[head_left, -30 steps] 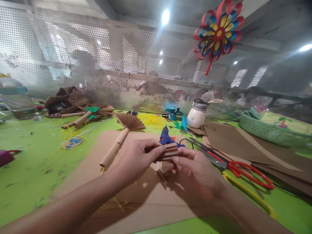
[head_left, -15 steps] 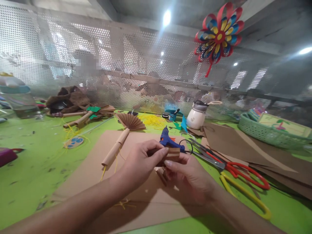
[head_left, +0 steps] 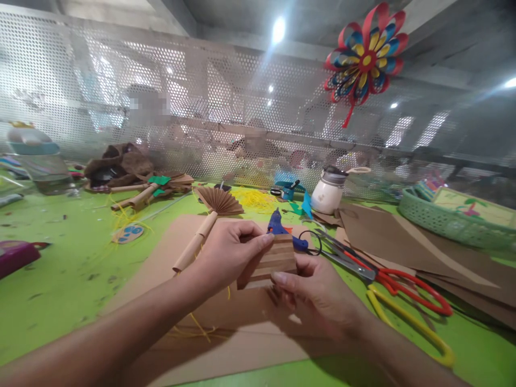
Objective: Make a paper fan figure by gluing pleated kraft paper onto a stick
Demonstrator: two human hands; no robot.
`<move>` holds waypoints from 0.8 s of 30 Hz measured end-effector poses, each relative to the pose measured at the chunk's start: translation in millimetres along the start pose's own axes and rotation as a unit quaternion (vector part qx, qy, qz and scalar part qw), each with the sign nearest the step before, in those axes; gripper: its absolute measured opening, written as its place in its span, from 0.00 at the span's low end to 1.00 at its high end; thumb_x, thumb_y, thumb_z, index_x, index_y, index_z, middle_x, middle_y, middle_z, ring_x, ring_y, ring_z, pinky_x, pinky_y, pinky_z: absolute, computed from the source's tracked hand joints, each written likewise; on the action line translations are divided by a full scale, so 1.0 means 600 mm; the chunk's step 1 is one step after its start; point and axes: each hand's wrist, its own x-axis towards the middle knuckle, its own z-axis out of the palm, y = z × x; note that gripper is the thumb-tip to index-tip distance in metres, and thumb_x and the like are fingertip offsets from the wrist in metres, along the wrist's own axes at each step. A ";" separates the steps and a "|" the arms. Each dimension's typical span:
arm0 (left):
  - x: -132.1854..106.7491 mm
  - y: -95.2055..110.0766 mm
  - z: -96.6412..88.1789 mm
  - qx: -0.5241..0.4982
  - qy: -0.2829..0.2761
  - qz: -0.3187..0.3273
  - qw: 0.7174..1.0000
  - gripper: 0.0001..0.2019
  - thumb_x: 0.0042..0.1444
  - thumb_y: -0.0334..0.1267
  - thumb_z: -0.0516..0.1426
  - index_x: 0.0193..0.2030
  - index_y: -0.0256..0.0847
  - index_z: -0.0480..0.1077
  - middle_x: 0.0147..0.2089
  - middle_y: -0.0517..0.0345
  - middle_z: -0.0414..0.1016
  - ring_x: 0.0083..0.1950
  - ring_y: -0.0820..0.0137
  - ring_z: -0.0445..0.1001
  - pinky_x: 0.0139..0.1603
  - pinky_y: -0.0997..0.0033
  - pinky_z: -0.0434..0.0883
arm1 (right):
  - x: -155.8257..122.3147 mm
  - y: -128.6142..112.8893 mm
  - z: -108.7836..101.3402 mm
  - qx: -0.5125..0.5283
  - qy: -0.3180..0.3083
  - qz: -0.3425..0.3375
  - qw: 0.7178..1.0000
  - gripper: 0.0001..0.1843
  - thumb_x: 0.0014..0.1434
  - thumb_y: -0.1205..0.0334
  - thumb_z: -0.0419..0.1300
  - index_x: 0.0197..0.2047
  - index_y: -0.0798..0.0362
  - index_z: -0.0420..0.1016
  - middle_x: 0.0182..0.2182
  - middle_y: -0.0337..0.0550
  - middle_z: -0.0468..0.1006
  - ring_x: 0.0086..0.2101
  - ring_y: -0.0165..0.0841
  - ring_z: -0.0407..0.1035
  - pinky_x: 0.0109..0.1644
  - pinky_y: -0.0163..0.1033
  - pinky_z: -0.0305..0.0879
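Both hands pinch a strip of brown paper (head_left: pixel 272 263) folded in accordion pleats, its folds spread apart. My left hand (head_left: pixel 229 250) grips its upper left edge between thumb and fingers. At the lower right edge, my right hand (head_left: pixel 316 290) holds it with the thumb in front; some fingers are hidden. Just behind the paper lies a blue glue gun (head_left: pixel 276 221), partly covered. A rolled paper tube (head_left: pixel 194 244) topped by a pleated paper fan (head_left: pixel 221 201) rests to the left. Beneath my hands is a large brown sheet (head_left: pixel 226 355).
Scissors (head_left: pixel 397 285) with red and yellow handles lie at the right, near stacked brown paper (head_left: pixel 374 234). Further back are a green basket (head_left: pixel 439 223), a white jar (head_left: pixel 327 194) and yellow shreds (head_left: pixel 256 200). A water container (head_left: pixel 38 166) stands far left.
The pleated paper has opened out from a narrow folded bundle into a wider piece showing several pleats. My hands stay on it, and the view has shifted slightly.
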 end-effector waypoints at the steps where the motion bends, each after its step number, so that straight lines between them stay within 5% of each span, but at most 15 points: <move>1: 0.000 0.000 0.000 0.011 0.001 0.006 1.000 0.14 0.53 0.41 0.56 0.21 0.38 0.71 0.19 0.65 0.68 0.23 0.77 0.63 0.28 0.76 0.62 | 0.000 -0.001 -0.001 -0.001 -0.003 0.002 1.000 0.09 0.51 0.62 0.66 0.26 0.59 0.74 0.17 0.37 0.69 0.19 0.25 0.58 0.25 0.34 0.51; 9: -0.008 -0.008 0.009 0.076 0.013 0.051 0.996 0.14 0.57 0.42 0.54 0.26 0.38 0.73 0.22 0.62 0.72 0.24 0.76 0.66 0.26 0.77 0.61 | -0.003 -0.007 -0.006 -0.026 -0.021 0.038 0.999 0.10 0.51 0.61 0.66 0.25 0.58 0.72 0.18 0.36 0.68 0.19 0.24 0.57 0.22 0.32 0.51; 15: 0.004 -0.024 0.005 0.003 0.008 -0.003 1.000 0.15 0.57 0.46 0.54 0.30 0.37 0.74 0.26 0.59 0.75 0.27 0.74 0.68 0.28 0.77 0.64 | -0.004 -0.003 -0.009 -0.025 -0.041 0.018 0.999 0.13 0.52 0.61 0.65 0.22 0.57 0.69 0.19 0.37 0.68 0.20 0.25 0.58 0.24 0.33 0.52; 24: 0.011 -0.023 0.004 -0.055 0.012 0.001 0.998 0.11 0.52 0.42 0.59 0.26 0.36 0.74 0.24 0.60 0.73 0.26 0.76 0.66 0.26 0.79 0.63 | -0.007 -0.004 -0.007 0.016 -0.024 0.044 0.999 0.10 0.49 0.63 0.66 0.23 0.57 0.70 0.18 0.36 0.68 0.19 0.24 0.56 0.23 0.32 0.48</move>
